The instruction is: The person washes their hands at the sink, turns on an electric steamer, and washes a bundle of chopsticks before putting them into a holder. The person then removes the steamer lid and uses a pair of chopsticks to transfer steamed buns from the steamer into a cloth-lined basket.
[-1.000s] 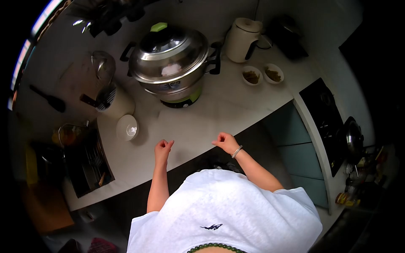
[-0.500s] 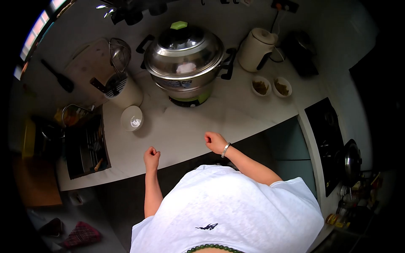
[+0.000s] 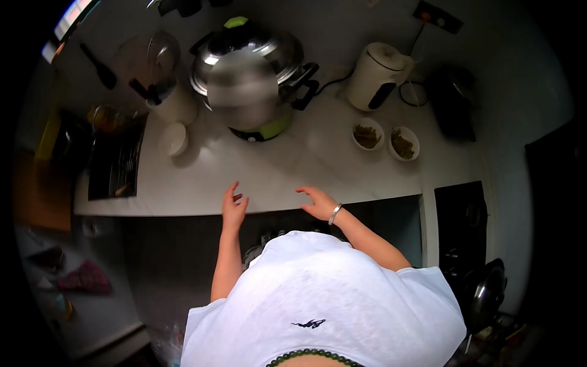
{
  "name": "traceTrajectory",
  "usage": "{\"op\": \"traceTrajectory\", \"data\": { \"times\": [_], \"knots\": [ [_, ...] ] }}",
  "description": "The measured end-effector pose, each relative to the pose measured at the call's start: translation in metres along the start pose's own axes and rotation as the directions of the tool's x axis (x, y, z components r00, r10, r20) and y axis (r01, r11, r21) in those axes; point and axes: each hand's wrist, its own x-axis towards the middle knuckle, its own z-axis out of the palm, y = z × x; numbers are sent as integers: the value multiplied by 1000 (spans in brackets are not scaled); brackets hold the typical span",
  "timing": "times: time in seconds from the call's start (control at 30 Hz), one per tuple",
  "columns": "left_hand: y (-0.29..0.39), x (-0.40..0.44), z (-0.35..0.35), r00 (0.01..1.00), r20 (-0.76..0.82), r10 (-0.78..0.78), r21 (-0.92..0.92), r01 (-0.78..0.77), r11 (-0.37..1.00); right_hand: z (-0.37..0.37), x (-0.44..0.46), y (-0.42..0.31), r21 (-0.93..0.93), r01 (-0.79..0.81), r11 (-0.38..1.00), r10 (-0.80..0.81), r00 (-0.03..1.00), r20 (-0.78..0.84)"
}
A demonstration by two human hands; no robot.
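My left hand (image 3: pixel 233 207) is at the front edge of the pale countertop (image 3: pixel 202 189), fingers apart and holding nothing. To its right my right hand (image 3: pixel 318 203), with a silver bracelet (image 3: pixel 335 214) at the wrist, also has its fingers spread and holds nothing. Beyond them stands a lidded steel pot (image 3: pixel 287 58) on a green-and-black base (image 3: pixel 269 127); a blurred round patch hides part of its front. A white bowl (image 3: pixel 175 139) lies left of the pot. On the right are two white bowls (image 3: pixel 357 141) (image 3: pixel 409 158) holding dark greenish-brown pieces.
A cream electric kettle (image 3: pixel 367 79) stands behind the two bowls, its cord running to a wall socket (image 3: pixel 438 17). Left of the pot is a utensil holder (image 3: pixel 177 104), then a dark sink (image 3: pixel 113 165). A black cooktop (image 3: pixel 461 226) lies at the right, with a dark pan (image 3: pixel 489 290) nearby.
Both hands have gone from closed fists to spread fingers. My view has turned, so the counter's front edge looks more level and the pot sits higher and further left.
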Motion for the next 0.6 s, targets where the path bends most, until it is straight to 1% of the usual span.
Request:
{"op": "traceTrajectory", "data": {
  "times": [0.03,0.1,0.17,0.2,0.23,0.27,0.3,0.33,0.37,0.43,0.5,0.53,0.57,0.6],
  "knots": [
    [10,-13,19,999,37,-11,-17,12,1000,-8,-11,9,3,10,1000,-10,999,35],
    [33,-40,51,996,90,-18,8,18,1000,-22,-26,24,-37,-12,999,13,999,43],
    [47,-65,65,991,108,80,42,-85,995,-15,-32,46,17,46,999,-46,998,44],
    [54,-77,67,990,106,90,128,-104,986,-14,-34,47,4,-10,1000,10,996,85],
    [57,-91,65,994,77,76,222,-91,971,-11,-35,43,-22,-43,999,46,988,151],
    [58,-101,67,992,66,104,284,-119,951,-9,-44,40,129,74,989,-89,989,115],
    [57,-110,65,991,59,118,355,-131,926,-7,-40,62,60,268,962,-274,950,150],
    [63,-115,56,997,78,26,320,-50,946,-1,-33,66,94,341,935,-354,895,273],
    [61,-126,53,998,18,60,307,-62,950,6,-30,74,157,264,952,-302,896,324],
    [52,-143,54,995,-89,34,285,-8,958,15,-30,79,208,46,977,-122,921,371],
    [41,-162,46,983,-176,-52,241,94,966,23,-26,62,156,80,984,-145,871,470],
    [31,-174,44,974,-214,-70,232,120,965,28,-23,60,120,97,988,-145,850,506],
    [32,-196,20,945,-305,-120,212,191,959,38,-13,29,99,134,986,-167,802,574],
    [22,-203,17,926,-348,-147,210,230,950,43,-2,29,95,148,985,-175,788,591]
  ]
}}
